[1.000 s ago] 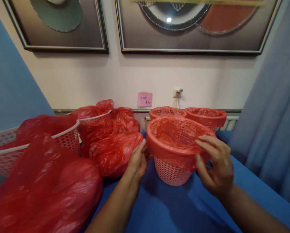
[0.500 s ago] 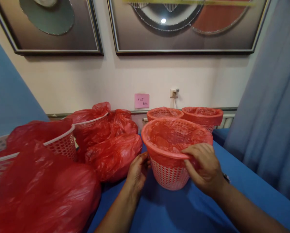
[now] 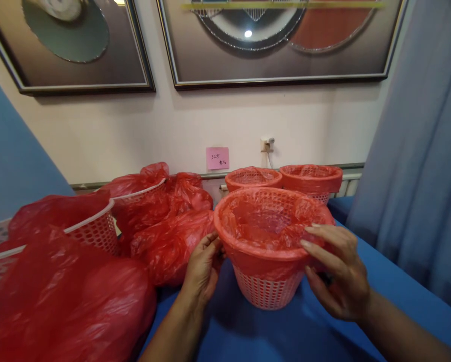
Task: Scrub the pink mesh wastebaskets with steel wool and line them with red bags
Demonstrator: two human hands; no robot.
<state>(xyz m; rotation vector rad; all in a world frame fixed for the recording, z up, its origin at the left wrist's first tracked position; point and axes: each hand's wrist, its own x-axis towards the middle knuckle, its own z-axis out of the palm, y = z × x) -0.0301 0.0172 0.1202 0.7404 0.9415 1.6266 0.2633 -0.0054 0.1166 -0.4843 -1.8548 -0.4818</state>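
A white mesh basket (image 3: 267, 290) lined with a red plastic bag (image 3: 265, 229) stands on the blue table (image 3: 278, 337) in front of me. My left hand (image 3: 201, 266) is closed on the bag's folded edge at the basket's left rim. My right hand (image 3: 336, 274) curves round the right rim, fingers spread and touching the red plastic there without closing on it.
Two more bag-lined baskets (image 3: 253, 177) (image 3: 311, 178) stand behind, by the wall. Loose red bags (image 3: 170, 241) and unlined white baskets (image 3: 93, 229) crowd the left side. A blue curtain (image 3: 417, 166) hangs at right. A pink note (image 3: 217, 158) is stuck to the wall.
The basket has shifted a little toward me and left. My right hand has moved from the front rim to the right rim and opened its fingers.
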